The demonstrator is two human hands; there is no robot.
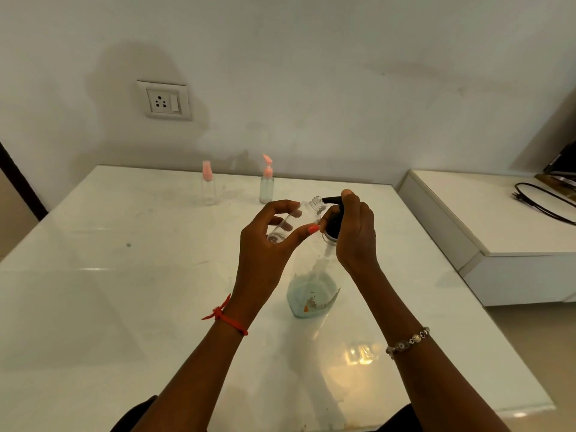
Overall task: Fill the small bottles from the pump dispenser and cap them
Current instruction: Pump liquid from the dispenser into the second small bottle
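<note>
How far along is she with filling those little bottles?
One capped bottle at the back holds pale liquid and looks done. The other capped bottle looks empty. The left hand tilts an uncapped small bottle to the black pump nozzle, with the right hand on the pump. It looks nearly empty; its cap isn't visible.

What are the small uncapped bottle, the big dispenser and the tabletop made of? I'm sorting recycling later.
Small bottle: clear, glossy, probably plastic; you see fingers through it and a moulded thread. Pump dispenser: transparent body, likely plastic, showing pale liquid; its pump head looks like black plastic. Table: white, polished, possibly stone or glass, since it mirrors lights.
</note>
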